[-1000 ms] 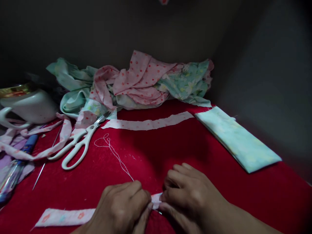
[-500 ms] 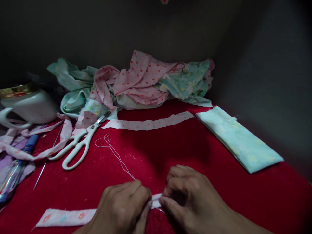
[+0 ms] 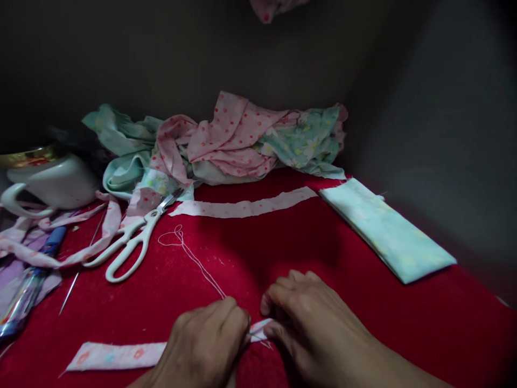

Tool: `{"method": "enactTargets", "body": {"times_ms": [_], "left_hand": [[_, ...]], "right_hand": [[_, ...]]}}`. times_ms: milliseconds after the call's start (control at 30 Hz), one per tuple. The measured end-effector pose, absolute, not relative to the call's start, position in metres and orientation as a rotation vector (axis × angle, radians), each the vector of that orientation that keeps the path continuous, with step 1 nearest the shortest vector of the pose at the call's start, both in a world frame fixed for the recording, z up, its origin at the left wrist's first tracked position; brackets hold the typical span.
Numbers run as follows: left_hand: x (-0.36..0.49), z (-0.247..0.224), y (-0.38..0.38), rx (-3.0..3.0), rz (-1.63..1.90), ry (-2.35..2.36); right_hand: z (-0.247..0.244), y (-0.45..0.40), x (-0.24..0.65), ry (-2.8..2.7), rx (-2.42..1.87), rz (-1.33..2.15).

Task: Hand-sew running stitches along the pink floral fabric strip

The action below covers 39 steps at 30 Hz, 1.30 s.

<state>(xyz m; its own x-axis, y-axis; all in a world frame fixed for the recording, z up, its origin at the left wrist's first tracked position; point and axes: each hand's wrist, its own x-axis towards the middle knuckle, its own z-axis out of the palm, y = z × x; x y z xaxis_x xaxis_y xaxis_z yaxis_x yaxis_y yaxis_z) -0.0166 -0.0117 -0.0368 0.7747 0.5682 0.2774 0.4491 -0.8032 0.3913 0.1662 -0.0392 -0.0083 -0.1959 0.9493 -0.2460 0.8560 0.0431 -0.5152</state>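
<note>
A pale pink patterned fabric strip [image 3: 117, 355] lies along the front of the red cloth, and its far end runs under my hands. My left hand [image 3: 205, 339] is closed on the strip, thumb against fingers. Just to its right, my right hand [image 3: 311, 323] pinches the strip's end, where an edge looks folded over. White thread [image 3: 197, 262] trails from my left hand up to a loose loop on the red cloth. A short thread tail shows below the strip between my hands. Whether a needle is held there is hidden.
White-handled scissors [image 3: 135, 245] lie left, beside a long metal needle [image 3: 72, 291] and a pen [image 3: 52, 242]. A white mug [image 3: 56, 183] stands behind. Crumpled fabric [image 3: 238, 134], another strip [image 3: 246, 207] and a folded mint cloth [image 3: 391, 231] lie further back.
My right hand's fingers have shifted slightly left over the strip's end, and the edge between my hands looks more folded. The whole view has shifted a little.
</note>
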Motion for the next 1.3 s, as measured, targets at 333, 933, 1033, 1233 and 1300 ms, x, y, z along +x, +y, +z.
{"method": "enactTargets", "body": {"times_ms": [333, 933, 1033, 1233, 1300], "left_hand": [[-0.018, -0.034, -0.010, 2.381, 0.476, 0.898], [-0.016, -0.032, -0.011, 2.277, 0.513, 0.944], [-0.016, -0.030, -0.010, 2.284, 0.499, 0.900], [-0.015, -0.025, -0.008, 2.188, 0.508, 0.879], [-0.015, -0.024, -0.007, 2.143, 0.500, 0.881]], "right_hand": [[-0.008, -0.047, 0.168, -2.290, -1.643, 0.781], [-0.011, -0.055, 0.178, -1.899, -1.594, 1.023], [-0.015, -0.054, 0.178, -1.892, -1.551, 1.033], [-0.016, -0.048, 0.182, -1.832, -1.526, 1.066], [-0.015, -0.046, 0.183, -1.768, -1.545, 1.138]]}}
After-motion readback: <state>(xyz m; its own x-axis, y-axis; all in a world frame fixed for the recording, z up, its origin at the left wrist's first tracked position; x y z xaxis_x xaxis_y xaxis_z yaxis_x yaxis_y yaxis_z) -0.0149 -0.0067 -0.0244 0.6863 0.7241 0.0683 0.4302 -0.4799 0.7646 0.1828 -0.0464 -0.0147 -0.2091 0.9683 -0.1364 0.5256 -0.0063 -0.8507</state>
